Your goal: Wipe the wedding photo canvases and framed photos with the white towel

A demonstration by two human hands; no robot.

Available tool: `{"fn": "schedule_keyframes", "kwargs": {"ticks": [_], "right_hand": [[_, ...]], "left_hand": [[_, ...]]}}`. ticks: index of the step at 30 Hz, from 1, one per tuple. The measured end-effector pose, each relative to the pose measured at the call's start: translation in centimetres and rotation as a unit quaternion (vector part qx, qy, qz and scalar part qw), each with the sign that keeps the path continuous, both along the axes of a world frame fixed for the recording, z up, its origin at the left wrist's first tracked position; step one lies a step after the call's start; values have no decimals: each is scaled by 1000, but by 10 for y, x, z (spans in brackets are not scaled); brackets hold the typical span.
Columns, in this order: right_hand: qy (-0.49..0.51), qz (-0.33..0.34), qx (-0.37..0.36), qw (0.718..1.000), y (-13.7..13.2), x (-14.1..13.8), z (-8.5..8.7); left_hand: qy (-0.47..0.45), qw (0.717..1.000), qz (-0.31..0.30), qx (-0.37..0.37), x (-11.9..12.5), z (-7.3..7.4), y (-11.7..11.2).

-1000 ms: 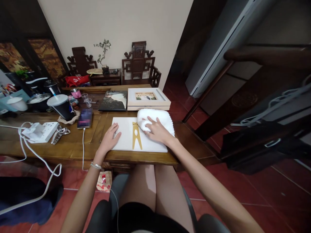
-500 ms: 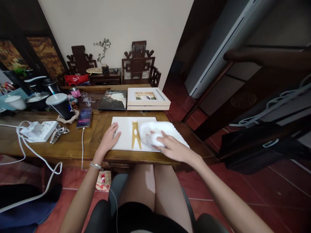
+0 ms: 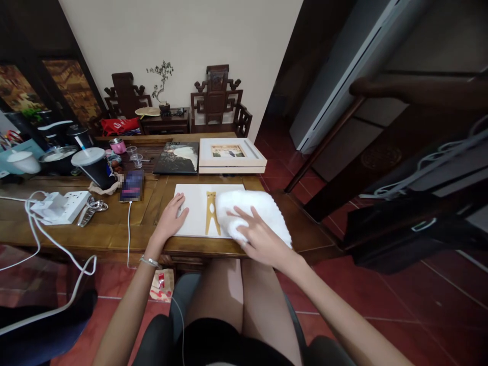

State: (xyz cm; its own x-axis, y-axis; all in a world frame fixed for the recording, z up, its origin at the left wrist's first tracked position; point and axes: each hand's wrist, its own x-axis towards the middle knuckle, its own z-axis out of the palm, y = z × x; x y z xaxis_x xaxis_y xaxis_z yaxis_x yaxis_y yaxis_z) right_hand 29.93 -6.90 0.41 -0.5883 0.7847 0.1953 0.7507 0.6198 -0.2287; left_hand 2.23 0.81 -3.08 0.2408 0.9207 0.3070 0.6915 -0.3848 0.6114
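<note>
Left hand flat, grasping nothing, on white rectangular board; right hand grips bunched white fluffy cloth. Best: left braces board, right presses cloth evenly.

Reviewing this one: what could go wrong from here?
The white cloth under the right hand lies at the table's right end and could slip off. A hard push might slide the white panel, though the left hand rests on it. The phone's charging cable hangs over the front edge near the left forearm, which might snag it.
</note>
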Motion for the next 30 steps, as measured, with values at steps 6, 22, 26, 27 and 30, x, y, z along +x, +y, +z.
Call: {"fn": "schedule_keyframes", "kwargs": {"ticks": [6,22,26,27,30], "right_hand": [[17,22,-61,998,-31,19,19],[-34,-34,27,998,57,-8,-3],[-22,10,-17,1000,0,7,16],[-18,16,-34,999,-12,10,22],[-6,15,-82,996,-29,19,36]], "left_hand": [[1,1000,0,-1,1,0,0],[-2,1000,2,-5,0,2,-1],[0,1000,1,-7,2,3,-2],[2,1000,1,-7,2,4,-2],[7,1000,1,-8,3,5,-3]]}}
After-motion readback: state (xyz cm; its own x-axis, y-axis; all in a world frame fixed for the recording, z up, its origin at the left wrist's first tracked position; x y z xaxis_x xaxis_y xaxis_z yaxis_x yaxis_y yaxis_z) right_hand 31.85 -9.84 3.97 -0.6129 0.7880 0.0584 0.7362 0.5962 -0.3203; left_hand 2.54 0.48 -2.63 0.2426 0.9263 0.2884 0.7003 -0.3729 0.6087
